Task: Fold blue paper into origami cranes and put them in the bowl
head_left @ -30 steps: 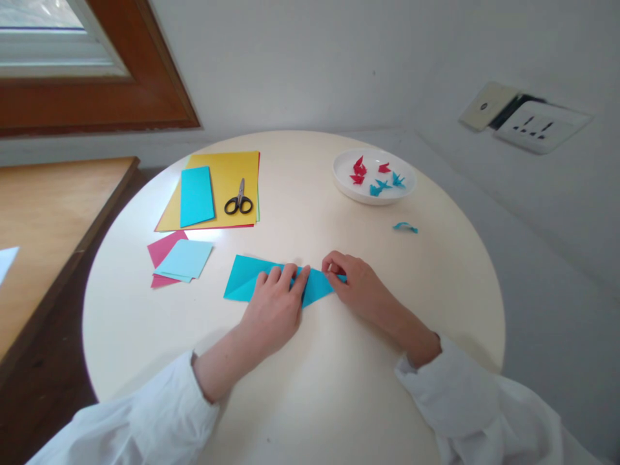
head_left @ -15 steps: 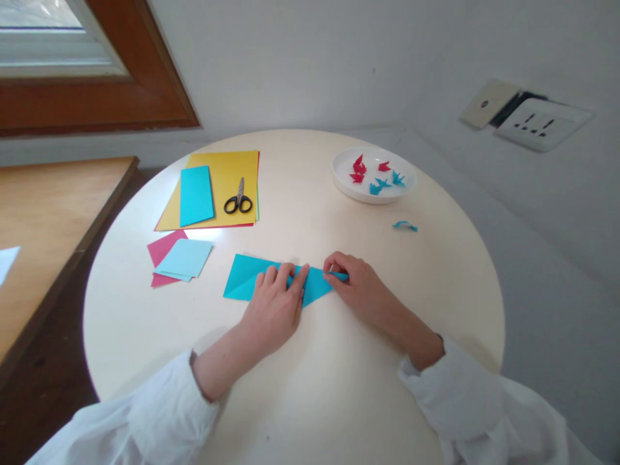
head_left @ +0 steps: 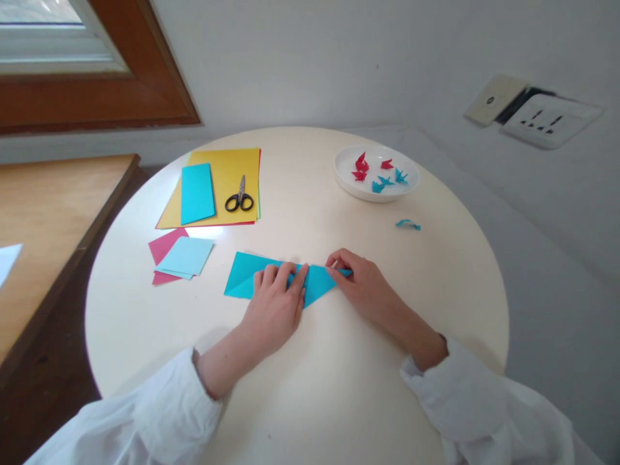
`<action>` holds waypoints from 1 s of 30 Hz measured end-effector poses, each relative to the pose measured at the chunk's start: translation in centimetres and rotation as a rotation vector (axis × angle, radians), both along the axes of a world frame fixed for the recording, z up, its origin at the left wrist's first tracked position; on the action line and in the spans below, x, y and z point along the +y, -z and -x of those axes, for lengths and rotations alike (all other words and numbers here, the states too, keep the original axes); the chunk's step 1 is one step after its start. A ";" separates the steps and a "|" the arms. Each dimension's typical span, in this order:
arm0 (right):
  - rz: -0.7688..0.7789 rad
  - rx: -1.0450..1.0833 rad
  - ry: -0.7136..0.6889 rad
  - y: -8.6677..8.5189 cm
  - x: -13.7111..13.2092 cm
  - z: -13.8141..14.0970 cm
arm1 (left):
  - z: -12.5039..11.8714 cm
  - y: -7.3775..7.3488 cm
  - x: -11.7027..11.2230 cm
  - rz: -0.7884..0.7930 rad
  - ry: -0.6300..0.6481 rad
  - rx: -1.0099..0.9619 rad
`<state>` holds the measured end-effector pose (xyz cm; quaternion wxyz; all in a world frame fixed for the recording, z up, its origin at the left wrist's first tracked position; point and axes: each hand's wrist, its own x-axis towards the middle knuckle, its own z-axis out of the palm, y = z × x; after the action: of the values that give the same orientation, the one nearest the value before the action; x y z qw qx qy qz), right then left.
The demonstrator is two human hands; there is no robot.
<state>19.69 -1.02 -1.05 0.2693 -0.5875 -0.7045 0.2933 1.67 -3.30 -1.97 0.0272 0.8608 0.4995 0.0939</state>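
A folded sheet of bright blue paper [head_left: 321,284] lies on the table in front of me, with crease lines showing on its left part. My left hand [head_left: 278,294] rests on its middle, fingers bent and fingertips pressing it down, the thumb near a fold. The part under the palm is hidden. At the paper's pointed right end, my right hand [head_left: 356,278] pinches the tip between thumb and index finger.
On the round white table [head_left: 310,387] stand a white dish [head_left: 358,192] with several small red and blue paper cranes, a blue paper strip [head_left: 408,225], scissors [head_left: 241,199] on yellow sheets [head_left: 235,161], a blue paper stack [head_left: 197,194] and small pink and pale blue squares [head_left: 186,256].
The whole view has shifted slightly. My right hand still pinches the paper's tip, with its fingers moved a little; my left hand stays pressed on the paper.
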 end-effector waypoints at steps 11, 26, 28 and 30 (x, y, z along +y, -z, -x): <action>-0.080 -0.169 -0.021 0.4 -0.1 0.2 | 0.1 0.1 -0.2 0.109 0.079 0.034; -0.069 -0.134 -0.062 0.5 -0.2 0.0 | 0.2 0.1 -0.3 0.100 0.070 0.058; -0.080 -0.130 -0.064 0.5 -0.3 0.0 | 0.2 0.1 -0.3 0.090 0.071 0.057; -0.087 -0.125 -0.058 0.5 -0.3 0.0 | 0.2 0.1 -0.3 0.088 0.071 0.060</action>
<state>19.67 -1.32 -1.55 0.2413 -0.5717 -0.7489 0.2327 1.46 -3.64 -2.03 0.0535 0.8783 0.4730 0.0450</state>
